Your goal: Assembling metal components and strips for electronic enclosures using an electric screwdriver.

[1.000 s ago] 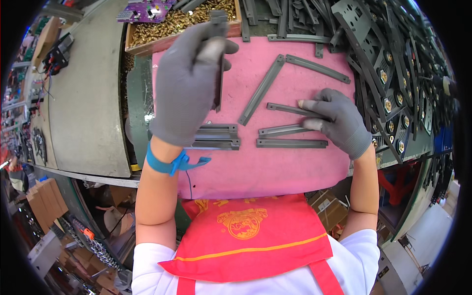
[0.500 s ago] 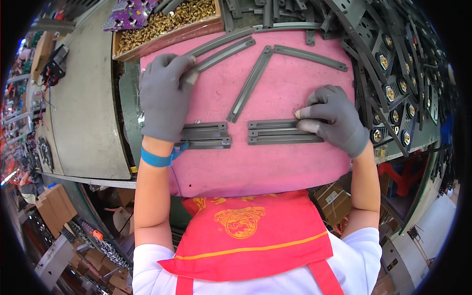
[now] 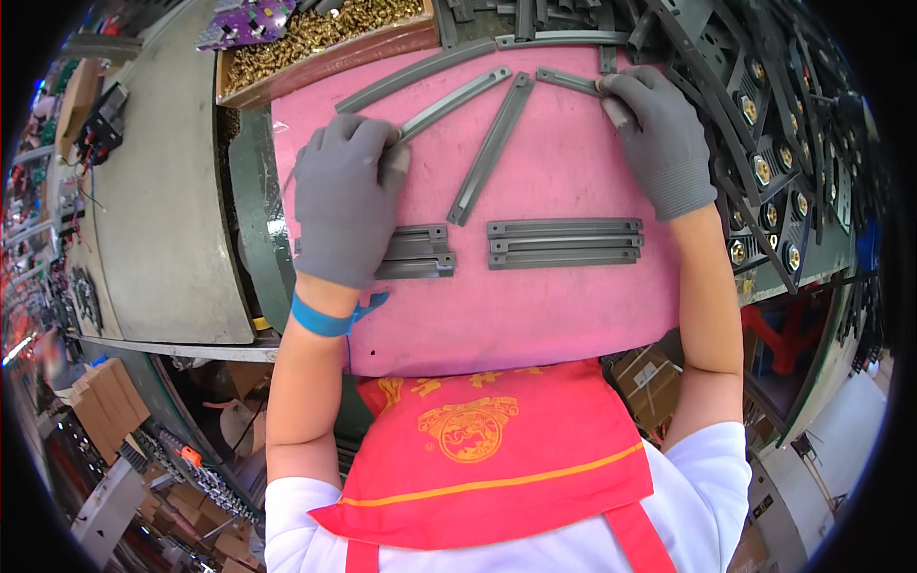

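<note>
My left hand (image 3: 349, 196), in a grey glove, is closed on the near end of a dark grey plastic strip (image 3: 457, 103) that slants up to the right. My right hand (image 3: 661, 138), gloved too, pinches the right end of another grey strip (image 3: 569, 81) farther back. Between them a third strip (image 3: 489, 153) lies at a slant on the pink mat (image 3: 564, 325). Nearer me, one stack of strips (image 3: 565, 244) rests side by side at the right. A matching group (image 3: 420, 250) at the left is partly hidden by my left hand.
Behind the mat stands a box (image 3: 330, 59) of small brass fittings, with purple circuit boards (image 3: 244, 24) beside it. Longer curved strips (image 3: 420, 74) lie along the mat's far edge. Black plates with brass nuts (image 3: 764, 172) are heaped at the right.
My right hand has moved up and away from the right stack to the far strip and closed on its end. My left hand has shifted slightly right with its strip.
</note>
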`<move>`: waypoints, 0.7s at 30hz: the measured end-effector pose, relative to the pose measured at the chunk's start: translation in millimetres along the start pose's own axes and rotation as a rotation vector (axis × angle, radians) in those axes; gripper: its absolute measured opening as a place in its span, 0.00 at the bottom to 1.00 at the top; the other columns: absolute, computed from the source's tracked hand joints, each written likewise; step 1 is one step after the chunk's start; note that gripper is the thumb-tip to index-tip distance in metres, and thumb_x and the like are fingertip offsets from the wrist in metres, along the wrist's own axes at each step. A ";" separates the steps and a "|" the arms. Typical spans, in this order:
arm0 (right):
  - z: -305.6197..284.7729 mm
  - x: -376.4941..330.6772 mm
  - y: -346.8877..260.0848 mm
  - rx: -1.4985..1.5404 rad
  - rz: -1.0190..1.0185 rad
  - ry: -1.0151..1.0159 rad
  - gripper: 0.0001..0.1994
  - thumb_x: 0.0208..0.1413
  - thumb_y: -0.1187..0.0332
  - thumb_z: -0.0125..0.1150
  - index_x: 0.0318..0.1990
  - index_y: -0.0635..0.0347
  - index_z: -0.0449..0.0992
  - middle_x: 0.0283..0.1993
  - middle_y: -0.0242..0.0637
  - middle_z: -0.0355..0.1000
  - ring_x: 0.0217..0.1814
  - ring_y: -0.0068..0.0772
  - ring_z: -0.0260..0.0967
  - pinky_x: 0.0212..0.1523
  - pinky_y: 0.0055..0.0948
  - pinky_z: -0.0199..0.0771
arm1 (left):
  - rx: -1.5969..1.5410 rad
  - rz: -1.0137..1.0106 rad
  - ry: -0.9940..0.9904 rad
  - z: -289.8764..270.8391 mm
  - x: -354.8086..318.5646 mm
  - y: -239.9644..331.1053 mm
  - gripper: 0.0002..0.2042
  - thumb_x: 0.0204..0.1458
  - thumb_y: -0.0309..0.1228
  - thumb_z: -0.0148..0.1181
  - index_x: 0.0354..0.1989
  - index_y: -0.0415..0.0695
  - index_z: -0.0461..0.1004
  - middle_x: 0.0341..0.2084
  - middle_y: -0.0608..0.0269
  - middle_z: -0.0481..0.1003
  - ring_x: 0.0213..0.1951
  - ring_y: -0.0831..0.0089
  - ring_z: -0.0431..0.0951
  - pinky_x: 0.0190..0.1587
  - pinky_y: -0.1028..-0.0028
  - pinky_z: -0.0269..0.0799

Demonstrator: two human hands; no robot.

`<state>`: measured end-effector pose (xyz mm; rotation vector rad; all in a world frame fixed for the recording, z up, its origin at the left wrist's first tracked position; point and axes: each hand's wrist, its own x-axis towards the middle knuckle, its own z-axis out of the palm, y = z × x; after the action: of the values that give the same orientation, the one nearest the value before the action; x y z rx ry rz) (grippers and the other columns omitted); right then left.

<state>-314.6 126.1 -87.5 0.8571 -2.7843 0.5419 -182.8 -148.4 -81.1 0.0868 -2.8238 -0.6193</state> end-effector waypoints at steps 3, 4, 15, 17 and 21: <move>1.1 -0.3 0.1 -0.021 -0.027 0.017 0.07 0.57 0.67 0.60 0.42 0.52 0.79 0.42 0.36 0.74 0.45 0.45 0.73 0.42 0.41 0.76 | 0.019 -0.082 -0.050 4.3 4.4 24.3 0.14 0.49 0.39 0.67 0.39 0.46 0.76 0.37 0.59 0.75 0.42 0.57 0.74 0.48 0.59 0.67; 3.4 0.2 0.2 -0.019 -0.040 0.027 0.07 0.57 0.67 0.59 0.42 0.51 0.79 0.42 0.35 0.74 0.44 0.44 0.74 0.42 0.41 0.76 | 0.098 0.009 0.043 8.6 2.4 33.5 0.16 0.48 0.41 0.68 0.40 0.46 0.76 0.38 0.59 0.74 0.43 0.57 0.74 0.49 0.57 0.66; 11.0 8.0 4.1 -0.028 -0.032 0.073 0.08 0.57 0.66 0.60 0.44 0.49 0.79 0.43 0.34 0.74 0.43 0.44 0.74 0.41 0.41 0.76 | -0.130 0.190 -0.233 18.2 14.5 44.5 0.11 0.48 0.30 0.66 0.41 0.45 0.80 0.28 0.58 0.76 0.32 0.57 0.77 0.37 0.64 0.72; 8.4 7.4 4.4 0.010 -0.016 0.084 0.09 0.57 0.66 0.60 0.44 0.49 0.79 0.43 0.35 0.74 0.44 0.44 0.74 0.42 0.41 0.76 | -0.155 0.219 -0.229 21.1 12.0 51.2 0.11 0.49 0.30 0.65 0.42 0.44 0.81 0.30 0.58 0.77 0.33 0.57 0.77 0.38 0.63 0.73; -14.3 -11.8 -20.6 -0.195 -0.186 0.124 0.09 0.55 0.66 0.62 0.43 0.52 0.80 0.44 0.36 0.75 0.46 0.44 0.72 0.47 0.40 0.73 | -0.426 -0.014 -0.252 -18.0 4.7 27.7 0.12 0.53 0.30 0.62 0.45 0.43 0.80 0.36 0.55 0.79 0.40 0.58 0.78 0.46 0.65 0.72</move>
<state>-292.3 121.9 -71.6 0.9882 -2.5596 0.2768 -182.9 -131.0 -52.6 -0.0528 -2.8493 -1.2996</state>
